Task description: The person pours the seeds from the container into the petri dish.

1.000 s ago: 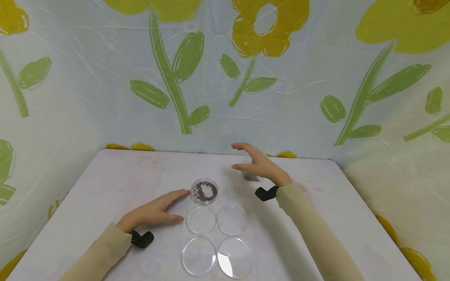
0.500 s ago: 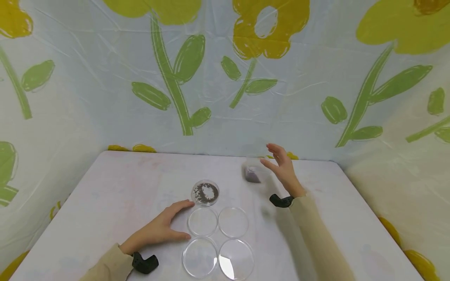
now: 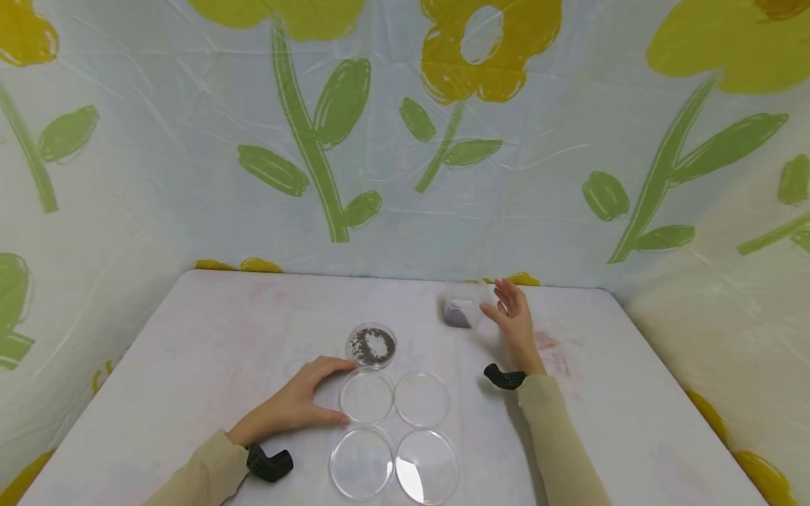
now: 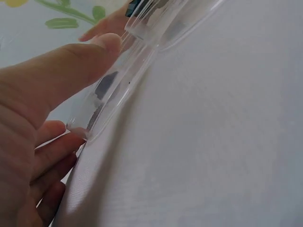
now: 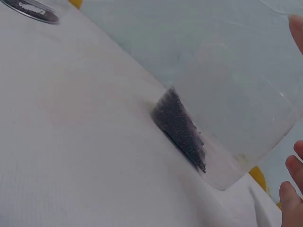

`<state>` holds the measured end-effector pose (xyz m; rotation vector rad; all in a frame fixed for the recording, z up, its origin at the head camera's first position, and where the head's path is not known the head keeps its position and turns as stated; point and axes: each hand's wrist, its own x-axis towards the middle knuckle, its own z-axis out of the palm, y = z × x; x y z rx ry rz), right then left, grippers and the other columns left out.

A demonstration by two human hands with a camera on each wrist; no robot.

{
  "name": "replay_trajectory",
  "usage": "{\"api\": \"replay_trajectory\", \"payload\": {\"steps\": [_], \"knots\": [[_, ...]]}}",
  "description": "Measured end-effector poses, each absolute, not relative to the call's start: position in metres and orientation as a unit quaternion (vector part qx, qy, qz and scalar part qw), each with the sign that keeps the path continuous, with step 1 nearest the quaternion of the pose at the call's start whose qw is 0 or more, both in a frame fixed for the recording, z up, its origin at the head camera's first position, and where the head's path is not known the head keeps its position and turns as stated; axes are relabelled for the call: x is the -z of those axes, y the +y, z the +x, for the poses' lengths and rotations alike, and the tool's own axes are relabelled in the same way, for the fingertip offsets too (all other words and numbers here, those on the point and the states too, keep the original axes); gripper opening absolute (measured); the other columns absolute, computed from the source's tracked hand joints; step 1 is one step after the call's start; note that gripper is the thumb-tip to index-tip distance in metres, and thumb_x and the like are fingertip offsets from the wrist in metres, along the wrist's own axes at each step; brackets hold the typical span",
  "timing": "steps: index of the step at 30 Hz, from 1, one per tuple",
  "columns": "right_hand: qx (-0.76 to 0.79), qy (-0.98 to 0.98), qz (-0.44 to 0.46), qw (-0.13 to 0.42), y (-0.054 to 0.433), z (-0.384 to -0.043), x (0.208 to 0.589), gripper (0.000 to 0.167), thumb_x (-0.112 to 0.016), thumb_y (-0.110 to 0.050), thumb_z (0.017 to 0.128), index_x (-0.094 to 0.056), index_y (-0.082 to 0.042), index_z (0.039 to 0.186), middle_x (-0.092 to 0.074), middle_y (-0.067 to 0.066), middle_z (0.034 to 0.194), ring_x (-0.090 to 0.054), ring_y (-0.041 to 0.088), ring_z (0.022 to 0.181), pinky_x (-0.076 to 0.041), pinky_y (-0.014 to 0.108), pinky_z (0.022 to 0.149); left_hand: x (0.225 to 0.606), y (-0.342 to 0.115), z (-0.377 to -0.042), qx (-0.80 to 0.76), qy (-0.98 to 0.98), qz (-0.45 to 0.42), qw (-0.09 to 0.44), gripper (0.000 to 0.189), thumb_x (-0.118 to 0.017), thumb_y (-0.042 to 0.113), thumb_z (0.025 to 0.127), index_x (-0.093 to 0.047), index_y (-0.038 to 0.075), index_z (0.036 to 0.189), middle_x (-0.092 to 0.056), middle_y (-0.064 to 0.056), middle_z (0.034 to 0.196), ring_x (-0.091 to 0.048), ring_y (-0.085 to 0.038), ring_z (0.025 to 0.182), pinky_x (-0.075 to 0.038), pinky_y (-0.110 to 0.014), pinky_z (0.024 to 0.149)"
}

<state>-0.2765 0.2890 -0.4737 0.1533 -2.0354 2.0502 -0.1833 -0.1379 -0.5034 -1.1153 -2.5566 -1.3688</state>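
Observation:
My left hand (image 3: 297, 399) grips the rear-left clear petri dish (image 3: 367, 397) at its left side, fingers at the far rim and thumb at the near rim. In the left wrist view, the thumb (image 4: 106, 45) lies along the rim of that dish. Just behind it is a petri dish of dark grains (image 3: 371, 345) with a pale bare patch in the middle. My right hand (image 3: 515, 323), fingers loosely bent, stands to the right of a clear container (image 3: 458, 309). Dark granules (image 5: 180, 132) lie sloped in the container's bottom; the hand holds nothing.
Three more clear dishes, the rear-right dish (image 3: 421, 399), front-left dish (image 3: 361, 464) and front-right dish (image 3: 427, 467), sit close together on the white table (image 3: 253, 323). A flower-print cloth (image 3: 392, 232) hangs behind the table's far edge.
My right hand has moved right, past the clear container, and come lower beside it. My left hand has shifted right and nearer, from beside the grain dish to the rear-left clear dish.

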Motion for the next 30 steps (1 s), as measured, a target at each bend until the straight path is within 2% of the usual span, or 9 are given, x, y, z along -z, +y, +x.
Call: {"api": "replay_trajectory", "payload": {"steps": [7,12,19,23,30], "knots": [[-0.699,-0.707,0.043,0.101,0.281,-0.275,0.481,0.09,-0.075,-0.001,0.086,-0.018,-0.003,0.156,-0.027,0.016,0.159,-0.022,0.023,0.148,-0.016,0.039,0.12,0.503,-0.135,-0.186,0.436,-0.82,-0.37,0.022,0.082,-0.087,0.047,0.071,-0.056,0.015,0.139,-0.056,0.007,0.137,-0.049,-0.017,0.127,-0.038,-0.041,0.106],[-0.68,-0.726,0.044,0.093,0.278,-0.276,0.483,0.094,-0.077,-0.005,0.085,-0.017,-0.007,0.157,-0.026,0.011,0.161,-0.021,0.02,0.149,-0.016,0.04,0.12,0.504,-0.134,-0.185,0.43,-0.82,-0.376,0.042,0.082,-0.088,0.047,0.07,-0.057,0.013,0.138,-0.059,0.003,0.135,-0.051,-0.019,0.124,-0.04,-0.043,0.104],[-0.641,-0.761,0.047,0.088,0.279,-0.278,0.487,0.095,-0.08,-0.013,0.085,-0.018,-0.011,0.157,-0.021,0.009,0.162,-0.017,0.021,0.15,-0.015,0.042,0.12,0.505,-0.132,-0.184,0.427,-0.829,-0.359,0.039,0.083,-0.088,0.05,0.068,-0.057,0.017,0.138,-0.059,0.006,0.134,-0.051,-0.015,0.124,-0.04,-0.047,0.103],[-0.632,-0.77,0.041,0.078,0.279,-0.277,0.484,0.095,-0.081,-0.014,0.084,-0.019,-0.012,0.157,-0.026,0.011,0.161,-0.018,0.023,0.15,-0.016,0.042,0.12,0.504,-0.131,-0.183,0.424,-0.832,-0.355,0.038,0.084,-0.088,0.05,0.068,-0.057,0.017,0.138,-0.059,0.005,0.134,-0.051,-0.016,0.124,-0.04,-0.049,0.102],[-0.611,-0.786,0.046,0.079,0.269,-0.263,0.463,0.094,-0.081,-0.008,0.083,-0.021,-0.001,0.154,-0.034,0.023,0.154,-0.022,0.035,0.147,-0.018,0.049,0.119,0.503,-0.132,-0.182,0.426,-0.833,-0.352,0.032,0.083,-0.088,0.049,0.068,-0.058,0.018,0.138,-0.059,0.005,0.135,-0.05,-0.016,0.125,-0.039,-0.05,0.103]]}}
